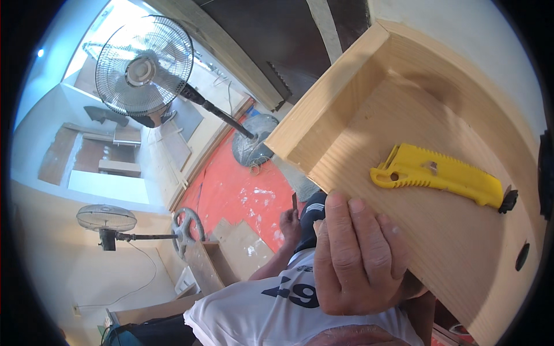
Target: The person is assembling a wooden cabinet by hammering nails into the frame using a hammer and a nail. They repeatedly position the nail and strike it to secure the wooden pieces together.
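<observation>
A pale wooden open box, like a shallow drawer or cabinet shelf (369,155), fills the right side. My right hand (360,259) rests against its near edge, back of the hand up, fingers extended side by side. Part of its thumb is hidden. On the wooden panel, beyond those fingertips, lies a yellow utility knife (441,176) with a dark end piece. Lower and to the left, beside my leg, my left hand (290,226) is closed on a small thin dark blade-like tool (294,200); its exact kind is too small to tell.
A pedestal fan (141,69) stands far left on a round base (254,138). Another fan (107,222) is at lower left by a grey wheel-shaped base (187,230). Red, white-spotted floor covering (242,184) has a board (245,245) on it. A round dark hole (522,256) is at the box's right.
</observation>
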Demonstrator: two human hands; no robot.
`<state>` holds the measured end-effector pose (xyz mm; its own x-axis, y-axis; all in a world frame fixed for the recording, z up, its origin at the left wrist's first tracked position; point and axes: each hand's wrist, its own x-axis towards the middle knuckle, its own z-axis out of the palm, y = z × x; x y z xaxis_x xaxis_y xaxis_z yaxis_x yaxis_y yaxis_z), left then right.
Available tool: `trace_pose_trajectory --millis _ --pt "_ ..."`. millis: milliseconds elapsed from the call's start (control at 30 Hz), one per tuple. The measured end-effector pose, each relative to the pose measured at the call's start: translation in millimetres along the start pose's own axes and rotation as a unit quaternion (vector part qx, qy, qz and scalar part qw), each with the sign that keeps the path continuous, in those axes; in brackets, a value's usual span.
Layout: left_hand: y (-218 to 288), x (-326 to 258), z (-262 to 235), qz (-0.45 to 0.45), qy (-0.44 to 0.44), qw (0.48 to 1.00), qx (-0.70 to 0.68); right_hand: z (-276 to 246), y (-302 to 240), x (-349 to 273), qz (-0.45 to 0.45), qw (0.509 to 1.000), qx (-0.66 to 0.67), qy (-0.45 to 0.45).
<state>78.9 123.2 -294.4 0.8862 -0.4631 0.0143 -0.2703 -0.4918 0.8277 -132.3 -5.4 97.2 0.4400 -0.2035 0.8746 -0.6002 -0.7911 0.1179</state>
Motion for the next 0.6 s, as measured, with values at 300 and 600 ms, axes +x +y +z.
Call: trace_pose_trajectory --millis 300,600 --pt "14.1 -4.0 3.7 -0.094 0.015 0.985 -0.146 3.8 3.3 -2.2 -0.031 0.999 0.002 0.014" --pt "116.1 0.5 -41.0 0.077 0.040 0.971 -0.222 -12.6 4.0 4.4 -0.015 0.998 0.039 -0.044"
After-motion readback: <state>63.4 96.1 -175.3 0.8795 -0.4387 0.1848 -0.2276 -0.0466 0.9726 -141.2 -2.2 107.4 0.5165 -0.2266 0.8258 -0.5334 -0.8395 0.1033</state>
